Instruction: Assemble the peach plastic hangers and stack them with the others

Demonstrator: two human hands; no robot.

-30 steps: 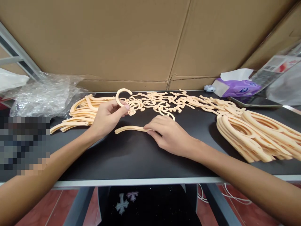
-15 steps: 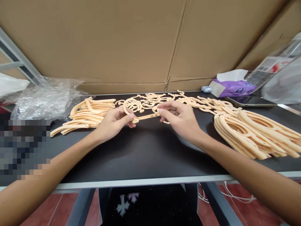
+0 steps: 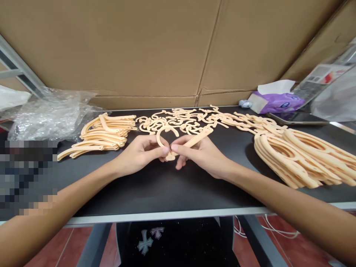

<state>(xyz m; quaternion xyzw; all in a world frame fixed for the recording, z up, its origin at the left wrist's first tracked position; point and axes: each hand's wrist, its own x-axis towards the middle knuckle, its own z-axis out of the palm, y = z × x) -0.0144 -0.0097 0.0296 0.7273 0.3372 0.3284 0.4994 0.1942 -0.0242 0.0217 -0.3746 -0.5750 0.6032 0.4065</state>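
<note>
My left hand pinches a beige plastic hanger hook by its base, with the curve standing upward. Between the thumb and fingers of my right hand is a beige hanger arm, slanting up to the right. The two thumb tips nearly touch where hook and arm meet; my fingers partly cover that joint, so I cannot tell whether they are locked together. Just behind my hands lies a loose spread of similar hooks. Left of them is a pile of curved hanger arms.
Stacked hanger pieces with oval openings lie at the right, linked pieces behind them. A purple tissue pack and a flat dark device sit at the back right. Clear plastic bags lie at the left; cardboard walls the back.
My hands have come together, the right one moving left and slightly down. The hanger arm, earlier stretched between both hands, now slants up to the right; the hook has turned more upright.
</note>
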